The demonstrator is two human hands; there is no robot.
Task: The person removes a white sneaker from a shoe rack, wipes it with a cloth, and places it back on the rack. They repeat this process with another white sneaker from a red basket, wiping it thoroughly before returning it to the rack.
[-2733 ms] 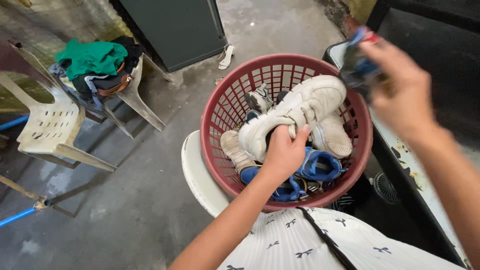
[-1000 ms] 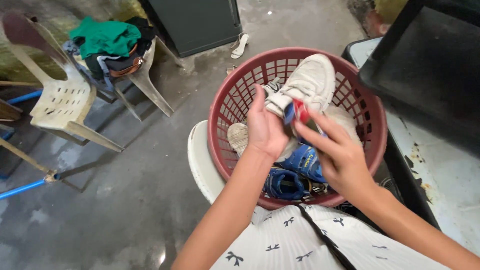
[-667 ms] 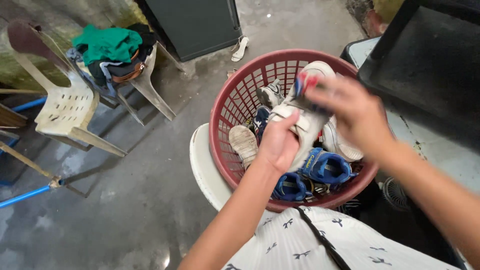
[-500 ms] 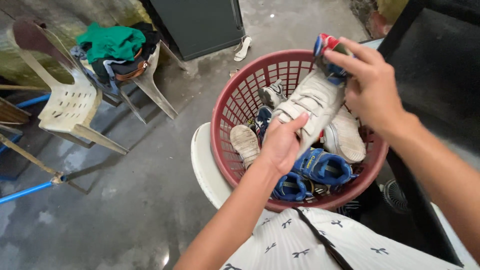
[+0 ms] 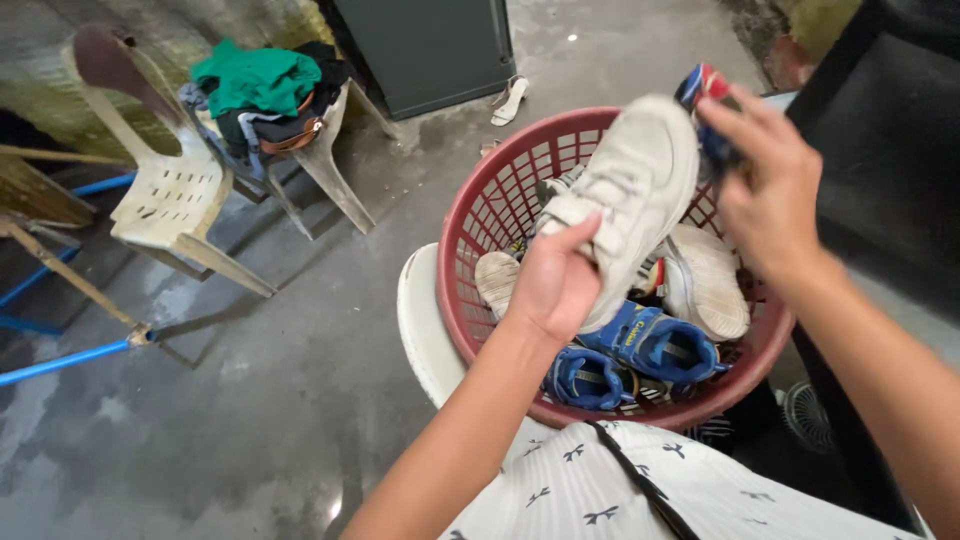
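Note:
A round red plastic basket (image 5: 480, 215) stands on a white stool (image 5: 418, 320) in front of me. My left hand (image 5: 553, 283) grips a white sneaker (image 5: 630, 190) by its side and holds it lifted over the basket. My right hand (image 5: 765, 190) is closed on a small red-and-blue item (image 5: 704, 92) above the basket's far right rim. Inside the basket lie another white shoe (image 5: 705, 285), sole up, and two blue sneakers (image 5: 640, 350).
Two pale plastic chairs (image 5: 170, 190) stand at the left on the wet concrete floor; one carries a heap of clothes with a green garment (image 5: 255, 80) on top. A grey cabinet (image 5: 430, 50) and a sandal (image 5: 508, 100) lie beyond. A dark surface (image 5: 890, 130) borders the right.
My left hand has lifted the white sneaker up out of the basket. My right hand, still holding the red-and-blue item, stays near the far right rim.

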